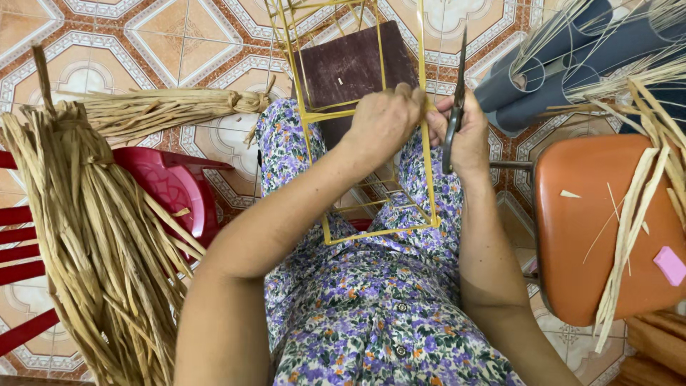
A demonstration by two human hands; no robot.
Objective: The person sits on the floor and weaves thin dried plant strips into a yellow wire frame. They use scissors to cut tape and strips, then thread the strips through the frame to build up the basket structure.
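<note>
At frame centre, the left hand is gripping the bare yellow wire frame resting on the lap; the right hand is clutching grey metal scissors. Weaving looks barely begun; dried straw bundle is lying untouched lower left.

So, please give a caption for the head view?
Left hand grips a yellow frame; right hand holds scissors.

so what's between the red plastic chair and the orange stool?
Head view: the person's lap in floral cloth, with the yellow wire frame on it, gripped by the left hand.
</note>
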